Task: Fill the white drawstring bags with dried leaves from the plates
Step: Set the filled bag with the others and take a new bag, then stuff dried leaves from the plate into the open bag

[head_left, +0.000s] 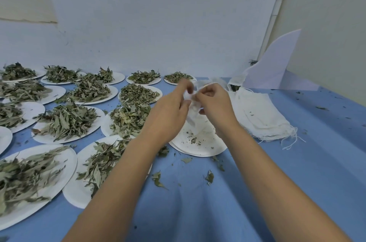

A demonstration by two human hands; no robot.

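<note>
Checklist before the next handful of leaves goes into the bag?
1. Bag held: ok, the left hand and right hand both pinch it.
2. Bag mouth open: cannot tell, fingers hide it.
3. Catch surface underneath: ok, the bag hangs over the nearly empty plate.
4. Leaves in reach: ok, a heaped plate sits just left of the left hand.
5. Hand free to scoop: not ok, both are on the bag.
6. Spare bags: ok, stacked to the right.
</note>
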